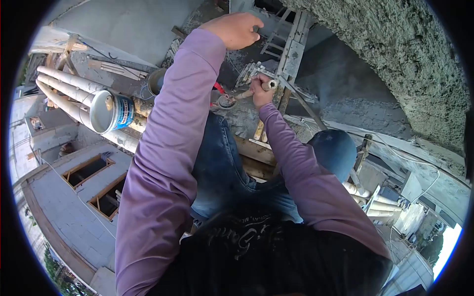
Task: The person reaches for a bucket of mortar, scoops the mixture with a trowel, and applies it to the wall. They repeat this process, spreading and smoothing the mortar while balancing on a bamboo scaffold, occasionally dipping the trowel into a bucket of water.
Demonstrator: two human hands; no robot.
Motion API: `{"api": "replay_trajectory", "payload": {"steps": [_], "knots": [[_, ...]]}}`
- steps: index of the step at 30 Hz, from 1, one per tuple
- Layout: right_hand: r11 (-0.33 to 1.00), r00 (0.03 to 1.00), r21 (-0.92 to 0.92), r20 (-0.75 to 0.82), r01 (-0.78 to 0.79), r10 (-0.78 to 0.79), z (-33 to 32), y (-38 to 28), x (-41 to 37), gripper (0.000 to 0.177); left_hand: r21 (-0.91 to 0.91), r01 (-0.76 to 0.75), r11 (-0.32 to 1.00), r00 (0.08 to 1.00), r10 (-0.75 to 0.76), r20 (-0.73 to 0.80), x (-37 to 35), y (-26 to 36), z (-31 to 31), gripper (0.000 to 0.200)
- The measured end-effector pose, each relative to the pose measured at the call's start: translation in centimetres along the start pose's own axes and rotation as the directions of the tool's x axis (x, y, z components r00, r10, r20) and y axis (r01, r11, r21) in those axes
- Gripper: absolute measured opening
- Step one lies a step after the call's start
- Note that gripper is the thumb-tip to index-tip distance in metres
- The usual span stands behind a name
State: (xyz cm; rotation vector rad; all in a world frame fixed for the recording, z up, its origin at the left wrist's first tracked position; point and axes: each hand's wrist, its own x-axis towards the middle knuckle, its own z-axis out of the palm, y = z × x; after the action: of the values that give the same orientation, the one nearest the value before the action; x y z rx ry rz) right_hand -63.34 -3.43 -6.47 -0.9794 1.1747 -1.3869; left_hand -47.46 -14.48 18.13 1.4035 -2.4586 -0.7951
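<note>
My right hand (259,91) is wrapped round a light bamboo pole (243,95), whose hollow end points up toward me. The pole's other end reaches down to the left, near a small round container (226,101) and some bright red pieces that I cannot make out. My left hand (236,30) is raised at the top of the view, with thumb and fingers apart and nothing visible between them. Below it lie the grey ground and a wooden ladder (280,30).
A paint bucket (112,112) stands on bundled bamboo poles (66,76) at the left. Rough wet-looking plaster (395,54) covers the wall at upper right. A narrow plank (295,52) runs upward near my right hand. Rooftops with window openings (88,172) lie far below.
</note>
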Motion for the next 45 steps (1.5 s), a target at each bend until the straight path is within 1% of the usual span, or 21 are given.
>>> {"api": "replay_trajectory", "payload": {"steps": [5,8,10,13,15,17,20,22,24,25,28,30,31,32,34,37,38,40,41,42,45], "knots": [[0.997,0.996,0.043,0.063,-0.061,0.058,2.5,-12.8,-1.1,0.021,0.008,0.042,0.999,0.999,-0.041,-0.028,-0.6,-2.5,-0.6,0.039],[0.993,0.967,0.117,0.256,-0.028,-0.003,2.4,-22.0,-1.0,0.018,-0.015,0.053,0.999,0.999,-0.053,-0.003,-0.1,-2.5,-0.3,0.042],[0.998,0.963,0.051,0.269,-0.037,0.022,3.2,-28.3,-0.8,0.022,-0.015,0.049,0.999,0.998,-0.049,0.038,0.1,-2.8,-0.2,0.046],[0.993,0.878,-0.079,0.478,0.089,-0.041,4.2,-38.6,-1.0,0.031,-0.012,0.023,1.0,0.99,-0.021,0.139,0.3,-2.6,0.7,0.054],[0.989,0.764,-0.063,0.642,0.136,-0.064,5.1,-45.4,-1.5,0.025,-0.023,0.005,1.0,0.965,0.001,0.263,0.2,-0.9,1.3,0.061],[0.978,0.633,-0.078,0.772,0.191,-0.062,5.8,-52.4,-2.0,0.022,-0.087,-0.02,0.996,0.866,0.06,0.497,-0.5,2.2,1.0,0.074],[0.921,0.538,-0.202,0.843,0.332,-0.009,7.0,-60.1,-3.2,0.02,-0.091,-0.25,0.964,0.629,0.234,0.741,1.2,3.2,6.3,0.093],[0.87,0.538,-0.271,0.843,0.411,0.008,7.2,-63.3,-3.9,0.018,-0.276,-0.165,0.947,0.358,0.318,0.878,2.1,3.2,9.4,0.105],[0.796,0.561,-0.351,0.827,0.493,0.018,6.6,-66.3,-4.3,0.017,-0.36,-0.147,0.921,0.278,0.387,0.879,2.6,2.7,11.5,0.107],[0.75,0.579,-0.393,0.815,0.532,0.016,6.1,-67.8,-4.4,0.016,-0.374,-0.197,0.906,0.335,0.421,0.843,2.2,2.7,12.4,0.102],[0.581,0.661,-0.53,0.751,0.618,-0.018,3.8,-71.3,-4.6,0.014,-0.57,-0.294,0.768,0.68,0.587,0.44,-0.8,4.1,14.9,0.046],[0.455,0.718,-0.616,0.692,0.643,-0.077,1.4,-73.1,-4.3,0.013,-0.73,0.02,0.683,0.757,0.467,0.457,-1.8,8.4,13.2,0.032],[0.385,0.74,-0.658,0.663,0.647,-0.111,0.3,-73.7,-4.3,0.012,-0.792,-0.063,0.608,0.845,0.454,0.281,-2.7,10.2,12.5,0.04],[0.308,0.765,-0.703,0.622,0.64,-0.168,-1.2,-74.4,-4.7,0.012,-0.677,-0.291,0.676,0.897,0.438,0.052,-2.6,11.7,12.9,0.039],[0.162,0.792,-0.786,0.543,0.597,-0.279,-4.3,-75.2,-4.5,0.011,-0.731,-0.385,0.563,0.878,0.469,-0.101,-2.8,13.1,13.1,0.035],[-0.035,0.75,-0.894,0.395,0.447,-0.53,-9.5,-74.6,-5.5,0.01,-0.669,-0.341,0.66,0.936,0.303,-0.178,-2.4,14.7,10.8,0.035],[-0.067,0.709,-0.921,0.34,0.384,-0.619,-11.1,-72.9,-6.3,0.01,-0.706,-0.312,0.635,0.946,0.275,-0.171,-2.7,15.8,9.3,0.034],[-0.009,0.617,-0.954,0.201,0.3,-0.761,-13.9,-68.1,-8.3,0.01,-0.764,-0.275,0.583,0.96,0.215,-0.181,-3.2,19.0,5.1,0.033],[0.131,0.63,-0.941,0.103,0.313,-0.769,-14.8,-63.5,-9.6,0.01,-0.721,-0.374,0.584,0.927,0.255,-0.274,-3.6,20.4,3.6,0.035],[0.268,0.668,-0.904,0.026,0.333,-0.744,-14.8,-58.6,-10.1,0.01,-0.665,-0.467,0.583,0.884,0.292,-0.364,-3.7,21.7,2.0,0.036],[0.678,0.913,-0.674,-0.013,0.294,-0.408,-10.9,-41.6,-10.2,0.011,-0.685,-0.407,0.605,0.91,0.334,-0.246,-4.5,25.8,-4.1,0.035]]}}
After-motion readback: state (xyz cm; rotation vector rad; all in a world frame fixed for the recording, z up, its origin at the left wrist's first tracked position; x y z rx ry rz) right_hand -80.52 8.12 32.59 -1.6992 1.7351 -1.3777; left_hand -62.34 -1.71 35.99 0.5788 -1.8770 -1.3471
